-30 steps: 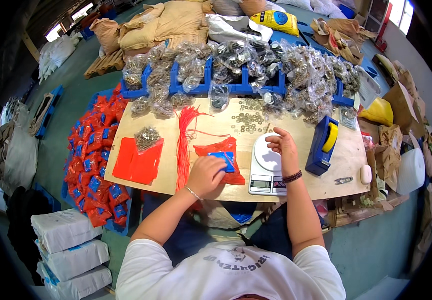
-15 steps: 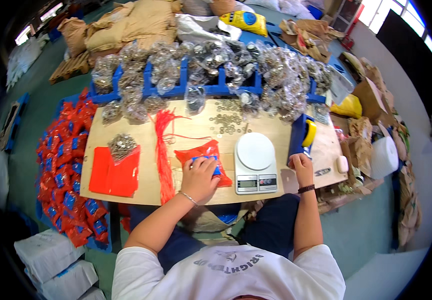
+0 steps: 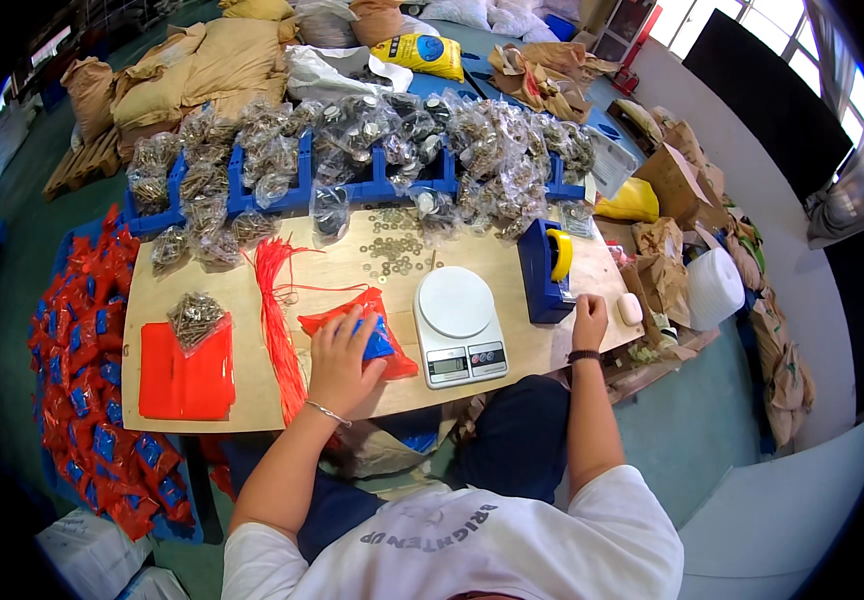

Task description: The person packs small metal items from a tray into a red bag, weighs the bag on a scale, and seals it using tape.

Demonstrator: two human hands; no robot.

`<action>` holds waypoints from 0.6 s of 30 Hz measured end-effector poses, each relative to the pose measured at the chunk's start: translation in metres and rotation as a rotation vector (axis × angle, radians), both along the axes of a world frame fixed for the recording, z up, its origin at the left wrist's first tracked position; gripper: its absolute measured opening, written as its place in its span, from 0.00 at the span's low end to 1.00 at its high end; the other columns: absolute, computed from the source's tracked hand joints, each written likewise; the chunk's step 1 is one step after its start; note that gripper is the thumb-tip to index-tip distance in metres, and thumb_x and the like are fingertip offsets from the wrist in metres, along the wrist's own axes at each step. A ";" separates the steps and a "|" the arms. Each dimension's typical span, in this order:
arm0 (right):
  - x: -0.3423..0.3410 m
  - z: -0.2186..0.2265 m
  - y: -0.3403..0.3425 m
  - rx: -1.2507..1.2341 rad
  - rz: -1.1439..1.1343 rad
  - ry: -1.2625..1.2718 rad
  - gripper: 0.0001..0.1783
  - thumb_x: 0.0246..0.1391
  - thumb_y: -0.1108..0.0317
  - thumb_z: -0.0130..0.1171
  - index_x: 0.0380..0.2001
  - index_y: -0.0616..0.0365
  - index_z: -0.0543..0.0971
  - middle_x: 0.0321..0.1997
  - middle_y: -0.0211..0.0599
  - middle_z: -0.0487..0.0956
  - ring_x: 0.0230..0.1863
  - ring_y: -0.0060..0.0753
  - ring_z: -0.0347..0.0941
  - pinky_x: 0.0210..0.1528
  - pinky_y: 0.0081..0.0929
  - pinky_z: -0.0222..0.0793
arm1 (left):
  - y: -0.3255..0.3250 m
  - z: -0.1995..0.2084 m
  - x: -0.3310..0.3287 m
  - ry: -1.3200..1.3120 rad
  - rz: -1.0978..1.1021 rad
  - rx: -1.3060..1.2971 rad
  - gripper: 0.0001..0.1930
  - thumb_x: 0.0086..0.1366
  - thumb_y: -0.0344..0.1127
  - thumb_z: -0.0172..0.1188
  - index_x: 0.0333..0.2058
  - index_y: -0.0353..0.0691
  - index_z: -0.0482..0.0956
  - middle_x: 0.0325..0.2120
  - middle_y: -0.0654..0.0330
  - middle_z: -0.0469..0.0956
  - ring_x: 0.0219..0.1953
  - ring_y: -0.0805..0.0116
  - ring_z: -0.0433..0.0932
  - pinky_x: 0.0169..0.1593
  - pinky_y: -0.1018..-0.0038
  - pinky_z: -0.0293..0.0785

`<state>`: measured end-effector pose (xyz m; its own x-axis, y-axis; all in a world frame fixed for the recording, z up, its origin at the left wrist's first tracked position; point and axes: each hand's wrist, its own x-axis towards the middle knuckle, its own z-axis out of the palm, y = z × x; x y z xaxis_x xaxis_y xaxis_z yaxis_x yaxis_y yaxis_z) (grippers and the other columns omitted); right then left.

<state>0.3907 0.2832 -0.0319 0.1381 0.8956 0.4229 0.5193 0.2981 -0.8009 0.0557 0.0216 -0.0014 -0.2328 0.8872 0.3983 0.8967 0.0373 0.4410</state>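
A red plastic bag (image 3: 399, 364) with a blue patch (image 3: 379, 340) lies on the wooden table, left of the white kitchen scale (image 3: 455, 303). My left hand (image 3: 342, 355) is curled over the bag, fingers against the blue patch, and holds it to the tabletop. By the blue tape dispenser (image 3: 542, 275) with its yellow ring, my right hand (image 3: 590, 322) is closed and rests near the table's right side. Whatever it holds, if anything, is hidden in the fingers. A white, soap-shaped block (image 3: 630, 309) lies just right of that hand.
Flat red bags (image 3: 187, 375) lie at the left, a clear bag of metal parts (image 3: 195, 320) on them. Beside them are red strips (image 3: 274, 310); loose washers (image 3: 392, 250) lie behind the scale. Blue bins (image 3: 357, 190) heaped with bagged parts line the back. Filled red bags (image 3: 82, 350) cover the left pallet.
My right hand has moved right, away from the tape dispenser, to where a small dark tool lay. My left hand has shifted slightly left on the red bag, uncovering more blue. The view has turned.
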 end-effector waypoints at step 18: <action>0.022 -0.001 0.002 -0.431 0.555 1.008 0.05 0.47 0.72 0.53 0.20 0.53 0.72 0.22 0.25 0.71 0.29 0.26 0.68 0.41 0.30 0.66 | -0.010 0.001 -0.025 -0.160 0.088 0.147 0.29 0.48 0.36 0.62 0.51 0.41 0.66 0.53 0.52 0.64 0.56 0.50 0.60 0.59 0.59 0.55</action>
